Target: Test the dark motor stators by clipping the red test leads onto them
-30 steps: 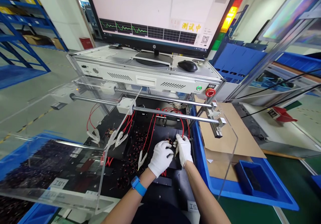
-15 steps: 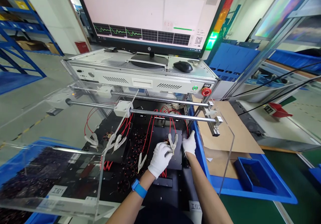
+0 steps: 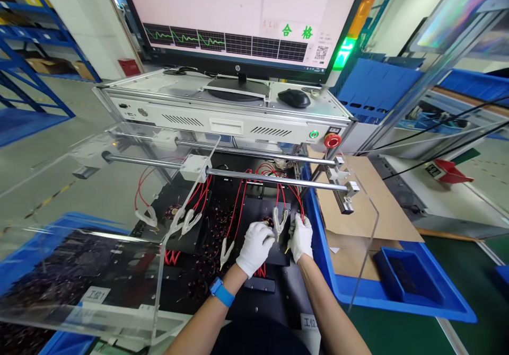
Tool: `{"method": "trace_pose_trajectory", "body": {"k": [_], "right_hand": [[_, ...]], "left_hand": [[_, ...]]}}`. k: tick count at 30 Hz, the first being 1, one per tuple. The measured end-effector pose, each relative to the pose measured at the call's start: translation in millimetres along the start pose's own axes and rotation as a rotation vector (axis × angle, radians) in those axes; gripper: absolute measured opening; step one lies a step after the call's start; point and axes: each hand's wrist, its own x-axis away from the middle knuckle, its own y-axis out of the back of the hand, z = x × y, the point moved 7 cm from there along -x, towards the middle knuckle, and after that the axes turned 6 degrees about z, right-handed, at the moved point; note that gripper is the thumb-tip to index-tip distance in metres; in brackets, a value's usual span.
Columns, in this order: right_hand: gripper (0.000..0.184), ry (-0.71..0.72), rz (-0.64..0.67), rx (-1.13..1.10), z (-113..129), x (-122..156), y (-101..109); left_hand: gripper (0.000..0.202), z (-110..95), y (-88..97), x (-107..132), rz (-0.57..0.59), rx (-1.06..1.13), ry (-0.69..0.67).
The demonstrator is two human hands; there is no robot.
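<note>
My left hand (image 3: pixel 255 248), in a white glove, has its fingers curled closed at the front edge of a small wire-wound coil (image 3: pixel 268 221). Whatever sits in those fingertips is hidden. To the right, my gloved right hand (image 3: pixel 301 238) is closed on a clip with red leads (image 3: pixel 299 198); its yellowish tip (image 3: pixel 287 248) pokes out below the fingers. Between my hands, a white test clip (image 3: pixel 280 221) on red leads stands over the black plate (image 3: pixel 274 257). Another white clip (image 3: pixel 226 253) lies left of my left hand.
Clear plastic guard (image 3: pixel 161 270) and metal rails (image 3: pixel 274 179) span the bench. Several dark coils (image 3: pixel 210 259) lie on the left. A blue tray with cardboard (image 3: pixel 358 201) stands on the right. Above are a monitor (image 3: pixel 238 21) and a red emergency-stop button (image 3: pixel 333 140).
My right hand has closed on a red-lead clip, where its thumb stuck out before. My left hand stays by the coil. Large green characters have replaced the green bar on the monitor.
</note>
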Motion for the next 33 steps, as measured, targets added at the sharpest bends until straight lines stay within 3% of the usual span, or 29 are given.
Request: {"method": "trace_pose_trajectory", "body": {"k": [12,33], "right_hand": [[0.026,0.032,-0.044,-0.062,-6.4,6.3,-11.9],[0.031,0.057,-0.067,-0.139,-7.4,-2.1,-3.1]], "left_hand": [[0.011,-0.1,-0.4,0.7,-0.017,-0.002,-0.008],[0.008,-0.2,-1.3,0.9,-0.014,0.0,-0.009]]}}
